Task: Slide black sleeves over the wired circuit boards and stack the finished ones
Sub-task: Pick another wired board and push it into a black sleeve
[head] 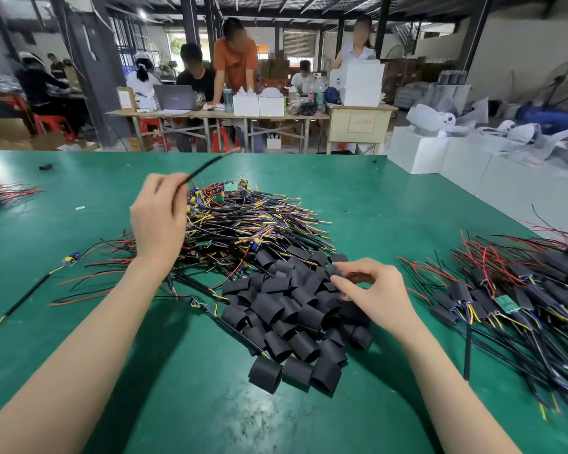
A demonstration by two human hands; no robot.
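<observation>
I can read no text with certainty from the head view. The beige cabinet [361, 123] across the room bears a framed label with faint characters too blurred to decipher. The orange T-shirt [235, 62] carries a small dark chest logo whose lettering I cannot make out.

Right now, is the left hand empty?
No, the left hand grips a black cable raised above the pile of wired boards.

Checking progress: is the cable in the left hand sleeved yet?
Cannot tell. The left hand holds a black cable raised above the table; its board end is hidden by the hand.
</observation>
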